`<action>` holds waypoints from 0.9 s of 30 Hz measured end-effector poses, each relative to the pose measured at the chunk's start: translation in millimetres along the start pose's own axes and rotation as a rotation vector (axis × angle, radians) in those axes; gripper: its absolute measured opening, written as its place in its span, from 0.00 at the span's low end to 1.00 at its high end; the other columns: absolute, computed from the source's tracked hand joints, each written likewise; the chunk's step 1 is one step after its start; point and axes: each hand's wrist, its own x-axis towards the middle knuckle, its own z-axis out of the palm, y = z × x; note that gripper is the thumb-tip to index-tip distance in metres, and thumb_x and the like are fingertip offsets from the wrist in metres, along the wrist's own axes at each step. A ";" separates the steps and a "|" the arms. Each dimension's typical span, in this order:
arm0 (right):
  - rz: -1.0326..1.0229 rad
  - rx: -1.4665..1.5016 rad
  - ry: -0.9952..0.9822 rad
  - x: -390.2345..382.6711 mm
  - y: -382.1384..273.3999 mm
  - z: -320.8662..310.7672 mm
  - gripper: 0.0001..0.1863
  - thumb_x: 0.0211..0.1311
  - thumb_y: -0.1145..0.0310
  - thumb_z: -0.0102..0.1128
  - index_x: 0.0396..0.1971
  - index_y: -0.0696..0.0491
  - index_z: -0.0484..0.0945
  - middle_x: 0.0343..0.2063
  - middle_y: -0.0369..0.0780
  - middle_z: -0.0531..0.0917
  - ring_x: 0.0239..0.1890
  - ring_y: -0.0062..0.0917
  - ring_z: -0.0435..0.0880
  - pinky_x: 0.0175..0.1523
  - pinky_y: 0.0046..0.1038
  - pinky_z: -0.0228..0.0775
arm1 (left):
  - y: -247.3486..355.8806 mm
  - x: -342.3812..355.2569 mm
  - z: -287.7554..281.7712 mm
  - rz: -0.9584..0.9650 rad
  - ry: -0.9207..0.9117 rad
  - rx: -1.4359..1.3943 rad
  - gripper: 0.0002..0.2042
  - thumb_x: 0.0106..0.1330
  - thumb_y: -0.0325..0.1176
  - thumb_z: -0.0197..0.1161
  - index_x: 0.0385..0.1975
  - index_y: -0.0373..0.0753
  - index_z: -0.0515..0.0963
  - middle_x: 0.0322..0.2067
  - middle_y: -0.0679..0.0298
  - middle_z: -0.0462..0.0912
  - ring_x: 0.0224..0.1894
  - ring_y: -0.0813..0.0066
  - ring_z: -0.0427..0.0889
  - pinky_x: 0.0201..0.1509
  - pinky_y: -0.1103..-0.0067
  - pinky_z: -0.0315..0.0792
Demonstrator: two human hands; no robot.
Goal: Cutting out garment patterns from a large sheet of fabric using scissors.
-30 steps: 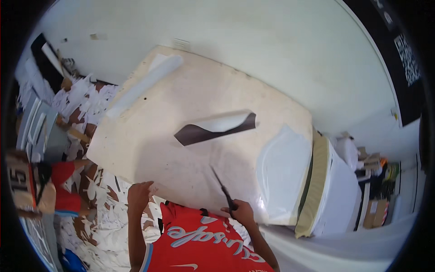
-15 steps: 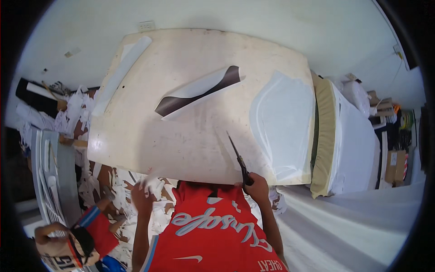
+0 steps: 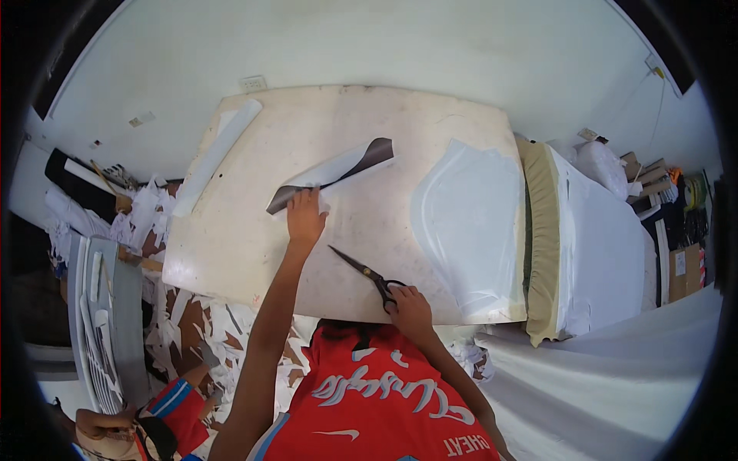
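A curled sheet (image 3: 330,173), pale on one face and dark brown on the other, lies slantwise on the large cream-coloured board-like table (image 3: 254,253). My left hand (image 3: 306,217) reaches across to the sheet's near left part, with its fingers closed at the edge; the thumb is partly hidden. Black-handled scissors (image 3: 370,275) are in my right hand (image 3: 411,310) near the table's front edge. Their blades are closed and point toward the far left. To the right of the scissors lies a flat, translucent pale sheet (image 3: 477,223) with curved outlines.
A rolled white strip (image 3: 219,157) lies along the table's left edge. Beyond the right edge stand cream gathered fabric (image 3: 542,238) and a white stack (image 3: 600,238). Paper scraps (image 3: 231,330) litter the floor. Another person (image 3: 146,426) is at lower left, near leaning grey panels (image 3: 111,307).
My left hand has moved from the table's front edge up to the curled sheet. My right hand has shifted left, and the scissors now point more to the left.
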 end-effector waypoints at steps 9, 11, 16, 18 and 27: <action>0.481 0.774 0.219 91.4 18.9 -25.3 0.50 0.51 0.42 0.73 0.65 0.62 0.64 0.50 0.53 0.80 0.49 0.38 0.83 0.54 0.33 0.75 | 121.7 -91.8 -21.6 0.030 -0.263 -0.420 0.09 0.59 0.30 0.60 0.38 0.44 0.80 0.37 0.58 0.80 0.36 0.53 0.83 0.39 0.60 0.77; 0.471 0.617 0.194 117.6 34.2 -24.9 0.58 0.47 0.40 0.74 0.68 0.62 0.57 0.54 0.57 0.77 0.52 0.42 0.82 0.57 0.37 0.73 | 152.7 -114.5 -42.1 0.033 -0.344 -0.528 0.09 0.61 0.34 0.62 0.41 0.44 0.80 0.37 0.60 0.80 0.35 0.55 0.83 0.38 0.62 0.76; 0.427 0.323 0.040 147.8 59.3 -47.7 0.55 0.47 0.47 0.72 0.69 0.62 0.55 0.58 0.60 0.74 0.60 0.45 0.76 0.63 0.38 0.68 | 174.0 -118.0 -49.2 0.024 -0.489 -0.791 0.13 0.62 0.42 0.66 0.43 0.43 0.81 0.36 0.61 0.81 0.33 0.57 0.83 0.38 0.66 0.76; 0.421 0.325 -0.005 148.8 69.5 -54.6 0.51 0.49 0.52 0.70 0.68 0.62 0.56 0.59 0.60 0.73 0.62 0.45 0.74 0.64 0.38 0.66 | 166.3 -97.6 -50.7 0.038 -0.378 -0.678 0.21 0.59 0.46 0.68 0.49 0.41 0.78 0.45 0.57 0.79 0.46 0.57 0.80 0.47 0.66 0.74; -0.012 0.651 0.272 117.6 110.2 -180.9 0.50 0.50 0.68 0.63 0.74 0.58 0.48 0.65 0.44 0.64 0.67 0.30 0.64 0.66 0.31 0.62 | 205.3 97.7 -32.8 0.019 -0.036 -0.766 0.35 0.54 0.39 0.76 0.61 0.35 0.70 0.49 0.54 0.77 0.52 0.63 0.75 0.58 0.67 0.69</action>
